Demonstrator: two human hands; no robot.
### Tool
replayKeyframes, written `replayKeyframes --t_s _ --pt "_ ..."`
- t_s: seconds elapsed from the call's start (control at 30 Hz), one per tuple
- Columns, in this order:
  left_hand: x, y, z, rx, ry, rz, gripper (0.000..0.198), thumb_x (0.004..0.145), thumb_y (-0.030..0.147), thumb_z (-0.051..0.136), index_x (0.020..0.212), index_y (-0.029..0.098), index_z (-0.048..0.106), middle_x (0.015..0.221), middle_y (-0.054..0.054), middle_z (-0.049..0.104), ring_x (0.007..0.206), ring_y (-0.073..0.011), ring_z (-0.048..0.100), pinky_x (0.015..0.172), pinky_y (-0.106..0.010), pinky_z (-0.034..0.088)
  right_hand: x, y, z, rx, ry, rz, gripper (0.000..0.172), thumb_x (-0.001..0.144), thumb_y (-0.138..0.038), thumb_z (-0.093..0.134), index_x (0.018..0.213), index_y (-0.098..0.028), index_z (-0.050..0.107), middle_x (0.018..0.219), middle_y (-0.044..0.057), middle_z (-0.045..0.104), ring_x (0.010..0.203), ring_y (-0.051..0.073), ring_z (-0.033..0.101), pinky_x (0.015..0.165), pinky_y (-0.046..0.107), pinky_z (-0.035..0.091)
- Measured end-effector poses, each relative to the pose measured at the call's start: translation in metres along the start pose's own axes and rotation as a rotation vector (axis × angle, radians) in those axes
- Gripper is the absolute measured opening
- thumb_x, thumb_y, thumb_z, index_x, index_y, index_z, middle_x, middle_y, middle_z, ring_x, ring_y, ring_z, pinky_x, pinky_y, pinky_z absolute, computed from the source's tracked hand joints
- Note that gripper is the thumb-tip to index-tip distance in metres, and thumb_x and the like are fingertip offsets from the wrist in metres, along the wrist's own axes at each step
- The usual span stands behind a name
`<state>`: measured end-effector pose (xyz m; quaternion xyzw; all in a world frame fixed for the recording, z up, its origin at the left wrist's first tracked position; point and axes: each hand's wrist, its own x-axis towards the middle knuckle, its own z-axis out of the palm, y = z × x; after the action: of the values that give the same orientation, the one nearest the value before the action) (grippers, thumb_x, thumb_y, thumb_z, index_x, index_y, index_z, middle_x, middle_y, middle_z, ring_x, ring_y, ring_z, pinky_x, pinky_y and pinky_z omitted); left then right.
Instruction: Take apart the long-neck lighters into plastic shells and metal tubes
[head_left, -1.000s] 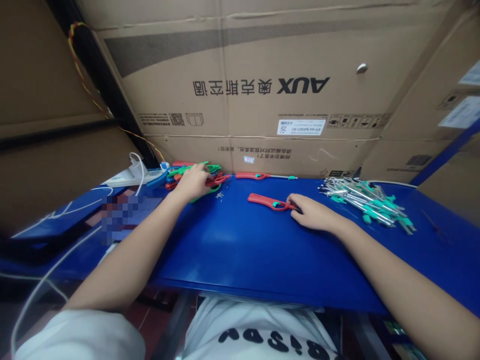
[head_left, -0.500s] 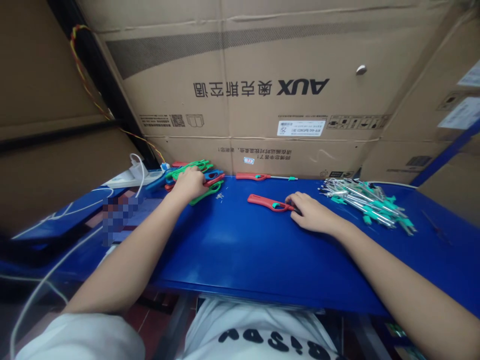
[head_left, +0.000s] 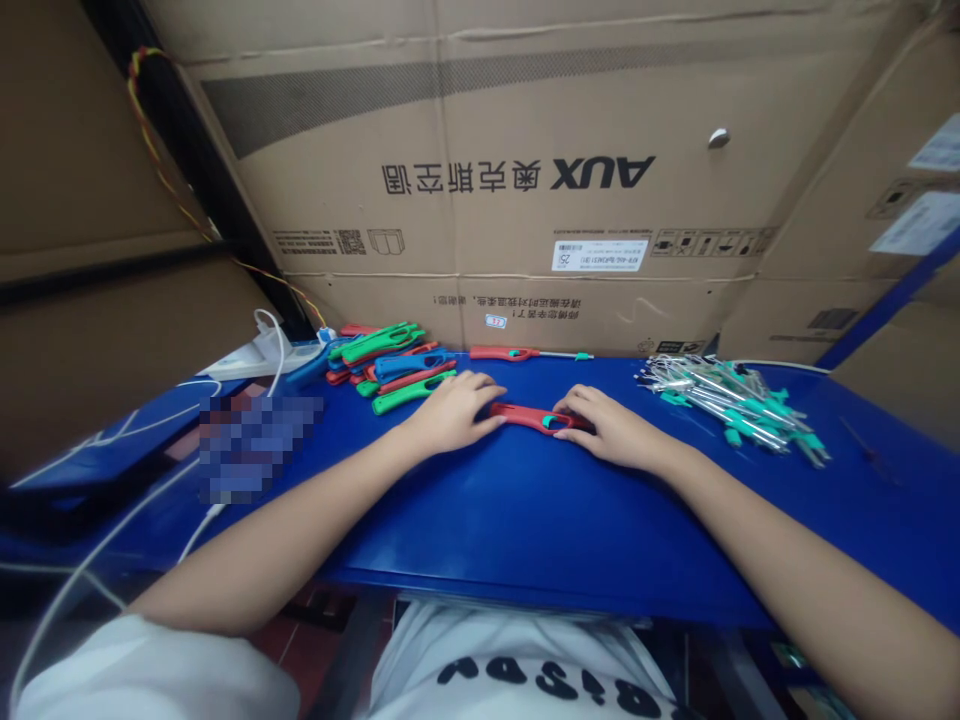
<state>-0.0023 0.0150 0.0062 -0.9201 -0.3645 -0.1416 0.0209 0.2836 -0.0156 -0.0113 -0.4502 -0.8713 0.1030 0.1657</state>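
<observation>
A red plastic lighter handle (head_left: 531,416) with a teal trigger lies on the blue table (head_left: 525,520) between my hands. My left hand (head_left: 450,410) rests over its left end, fingers curled onto it. My right hand (head_left: 611,425) pinches its right end near the teal trigger. A pile of green, blue and red handles (head_left: 386,362) sits just left of my left hand. At the right lies a heap of metal rods with teal tips (head_left: 731,405).
Another red lighter with a metal rod (head_left: 525,352) lies against the big cardboard box (head_left: 525,180) at the back. A white power strip (head_left: 259,350) and white cables (head_left: 112,540) sit at the left. The table's front edge is near my body.
My left hand left the pile of coloured handles and moved right onto the red handle's left end. My right hand stayed at its right end.
</observation>
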Motion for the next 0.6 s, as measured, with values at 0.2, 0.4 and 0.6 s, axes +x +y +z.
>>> replayKeyframes --t_s 0.2,0.4,0.6 --pt "0.000 0.011 0.017 -0.062 0.005 -0.146 0.059 0.102 0.051 0.041 0.149 0.016 0.047 0.149 -0.019 0.051 0.135 -0.0333 0.050 0.112 -0.047 0.041 -0.002 0.003 -0.003 0.017 -0.024 -0.009 0.031 0.098 -0.044 0.056 0.118 -0.023 0.064 0.117 0.011 0.062 0.108 0.027 0.058 0.096 0.043 0.048" --pt "-0.005 0.014 0.009 0.025 -0.103 -0.544 0.093 0.094 0.076 0.031 0.157 0.008 0.029 0.157 -0.031 0.037 0.145 -0.0472 0.037 0.111 -0.055 0.037 -0.002 0.003 -0.004 0.018 -0.030 0.009 0.031 0.097 -0.045 0.057 0.118 -0.023 0.064 0.117 0.010 0.063 0.108 0.027 0.059 0.094 0.042 0.049" --pt "-0.009 0.004 -0.015 0.153 -0.258 -0.615 0.070 0.098 0.051 0.040 0.144 -0.001 0.041 0.142 -0.034 0.053 0.133 -0.0415 0.055 0.101 -0.045 0.047 -0.003 0.006 -0.004 0.011 -0.036 0.000 0.033 0.098 -0.045 0.056 0.120 -0.021 0.064 0.116 0.011 0.063 0.104 0.027 0.059 0.092 0.042 0.049"
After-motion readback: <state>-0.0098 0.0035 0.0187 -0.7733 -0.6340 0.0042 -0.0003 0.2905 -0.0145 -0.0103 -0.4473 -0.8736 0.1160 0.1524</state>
